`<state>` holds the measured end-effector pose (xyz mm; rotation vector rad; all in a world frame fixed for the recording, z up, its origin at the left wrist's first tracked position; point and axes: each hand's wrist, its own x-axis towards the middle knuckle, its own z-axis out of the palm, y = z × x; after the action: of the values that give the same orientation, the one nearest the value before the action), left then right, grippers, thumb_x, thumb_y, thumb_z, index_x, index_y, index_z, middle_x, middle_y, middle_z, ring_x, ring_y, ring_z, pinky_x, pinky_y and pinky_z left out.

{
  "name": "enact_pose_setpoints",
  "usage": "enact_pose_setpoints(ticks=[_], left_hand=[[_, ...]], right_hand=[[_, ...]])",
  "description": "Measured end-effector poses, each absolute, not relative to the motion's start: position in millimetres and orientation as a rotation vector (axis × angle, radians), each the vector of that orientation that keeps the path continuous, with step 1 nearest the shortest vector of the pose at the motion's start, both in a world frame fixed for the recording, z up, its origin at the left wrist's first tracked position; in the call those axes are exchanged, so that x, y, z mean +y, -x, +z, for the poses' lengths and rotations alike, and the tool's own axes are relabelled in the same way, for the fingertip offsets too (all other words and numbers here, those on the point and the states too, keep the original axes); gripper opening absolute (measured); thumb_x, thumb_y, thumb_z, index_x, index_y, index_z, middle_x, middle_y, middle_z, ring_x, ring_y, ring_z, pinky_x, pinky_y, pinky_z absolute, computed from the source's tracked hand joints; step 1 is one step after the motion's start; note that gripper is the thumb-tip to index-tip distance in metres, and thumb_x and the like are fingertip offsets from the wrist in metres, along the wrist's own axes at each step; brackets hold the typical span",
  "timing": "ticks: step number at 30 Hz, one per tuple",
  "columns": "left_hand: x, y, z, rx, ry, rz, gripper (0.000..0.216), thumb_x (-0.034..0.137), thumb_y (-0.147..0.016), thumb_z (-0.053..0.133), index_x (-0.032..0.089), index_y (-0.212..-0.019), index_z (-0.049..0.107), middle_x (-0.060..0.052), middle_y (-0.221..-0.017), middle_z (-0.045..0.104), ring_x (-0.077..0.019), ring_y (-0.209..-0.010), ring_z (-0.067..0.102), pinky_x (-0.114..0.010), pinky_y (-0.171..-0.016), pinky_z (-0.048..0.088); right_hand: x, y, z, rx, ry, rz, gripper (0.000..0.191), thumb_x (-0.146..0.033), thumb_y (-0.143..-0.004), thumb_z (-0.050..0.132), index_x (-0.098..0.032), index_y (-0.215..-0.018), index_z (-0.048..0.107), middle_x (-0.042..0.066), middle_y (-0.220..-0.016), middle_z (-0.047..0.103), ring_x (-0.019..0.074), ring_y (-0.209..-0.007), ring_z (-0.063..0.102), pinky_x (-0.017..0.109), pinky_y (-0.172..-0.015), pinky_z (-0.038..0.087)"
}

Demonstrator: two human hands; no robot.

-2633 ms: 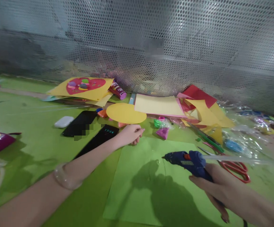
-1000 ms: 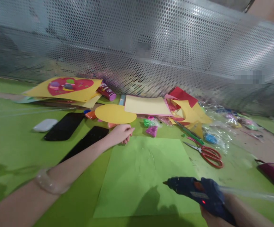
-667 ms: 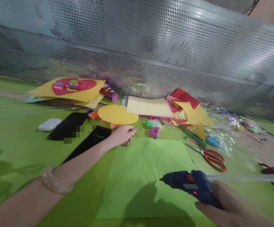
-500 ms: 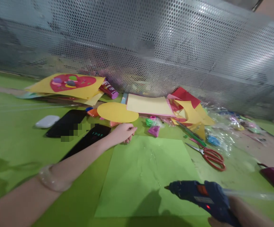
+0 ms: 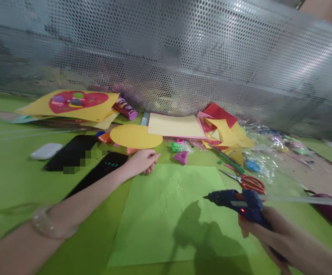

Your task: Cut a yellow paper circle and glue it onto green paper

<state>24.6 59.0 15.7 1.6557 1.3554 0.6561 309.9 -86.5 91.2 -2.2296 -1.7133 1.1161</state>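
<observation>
A light green sheet of paper point(image 5: 154, 233) lies flat on the green table, with clear glue strands point(image 5: 179, 187) on its upper half. My right hand point(image 5: 269, 233) is wrapped round the handle of a dark blue hot glue gun point(image 5: 235, 200). Its red light glows, a clear glue stick point(image 5: 300, 199) sticks out behind, and the nozzle points left above the sheet. By the sheet's upper left corner rests my left hand point(image 5: 143, 162), fingers curled with nothing visible in them. Just beyond it is a yellow paper oval point(image 5: 135, 136).
Red-handled scissors point(image 5: 252, 183) lie right of the sheet, near crumpled clear plastic point(image 5: 266, 160). Two dark phones point(image 5: 74, 151) and a white case point(image 5: 47, 151) are on the left. Paper scraps point(image 5: 229, 131) and a heart card point(image 5: 80, 102) lie before a perforated metal panel point(image 5: 143, 57).
My right hand has raised the glue gun away from me, bringing more of the hand into view. The view has shifted slightly to the right. My left hand stays by the sheet's corner.
</observation>
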Motion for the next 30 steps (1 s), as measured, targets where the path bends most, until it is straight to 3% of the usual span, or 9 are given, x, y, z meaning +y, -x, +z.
enact_pose_setpoints(ticks=[2, 6, 10, 17, 25, 30], left_hand=[[58, -25, 16, 1.366, -1.653, 0.651, 0.028, 0.037, -0.081, 0.04, 0.018, -0.06, 0.042, 0.004, -0.044, 0.049, -0.009, -0.037, 0.049, -0.019, -0.036, 0.037], [59, -24, 14, 1.363, -1.657, 0.653, 0.03, 0.04, -0.081, 0.04, 0.018, -0.061, 0.043, 0.004, -0.046, 0.05, -0.009, -0.037, 0.049, -0.018, -0.036, 0.038], [61, -23, 11, 1.354, -1.667, 0.662, 0.029, 0.04, -0.081, 0.04, 0.018, -0.062, 0.043, 0.004, -0.045, 0.05, -0.0094, -0.038, 0.05, -0.018, -0.036, 0.038], [60, -23, 11, 1.358, -1.672, 0.662, 0.028, 0.039, -0.081, 0.04, 0.019, -0.061, 0.043, 0.004, -0.045, 0.05, -0.0095, -0.038, 0.049, -0.018, -0.035, 0.037], [60, -23, 11, 1.352, -1.684, 0.662, 0.029, 0.04, -0.08, 0.04, 0.019, -0.061, 0.043, 0.004, -0.045, 0.05, -0.01, -0.037, 0.05, -0.019, -0.035, 0.037], [60, -21, 8, 1.343, -1.719, 0.673, 0.029, 0.04, -0.08, 0.039, 0.019, -0.061, 0.044, 0.003, -0.046, 0.05, -0.0102, -0.039, 0.051, -0.019, -0.037, 0.038]], right_hand=[[-72, -305, 92, -1.709, 2.221, 1.169, 0.024, -0.043, -0.075, 0.042, -0.018, -0.078, 0.042, -0.011, -0.032, 0.034, 0.006, -0.026, 0.034, 0.014, -0.03, 0.034], [-45, -301, 92, -1.82, 2.164, 1.276, 0.022, -0.04, -0.078, 0.041, -0.019, -0.072, 0.038, -0.007, -0.034, 0.047, 0.0082, -0.028, 0.044, 0.017, -0.034, 0.039], [-32, -295, 96, -1.888, 2.132, 1.255, 0.022, -0.039, -0.08, 0.041, -0.019, -0.07, 0.038, -0.006, -0.033, 0.049, 0.0091, -0.028, 0.046, 0.018, -0.036, 0.041], [-34, -291, 101, -1.951, 2.06, 1.259, 0.025, -0.04, -0.081, 0.039, -0.016, -0.078, 0.046, -0.008, -0.033, 0.044, 0.0089, -0.028, 0.047, 0.016, -0.035, 0.037], [-57, -294, 99, -1.861, 2.23, 1.337, 0.021, -0.038, -0.078, 0.043, -0.019, -0.072, 0.037, -0.008, -0.031, 0.043, 0.0063, -0.027, 0.04, 0.014, -0.035, 0.035], [-90, -303, 97, -1.755, 2.326, 1.277, 0.025, -0.042, -0.07, 0.05, -0.019, -0.079, 0.047, -0.008, -0.037, 0.039, 0.0087, -0.031, 0.039, 0.017, -0.032, 0.036]])
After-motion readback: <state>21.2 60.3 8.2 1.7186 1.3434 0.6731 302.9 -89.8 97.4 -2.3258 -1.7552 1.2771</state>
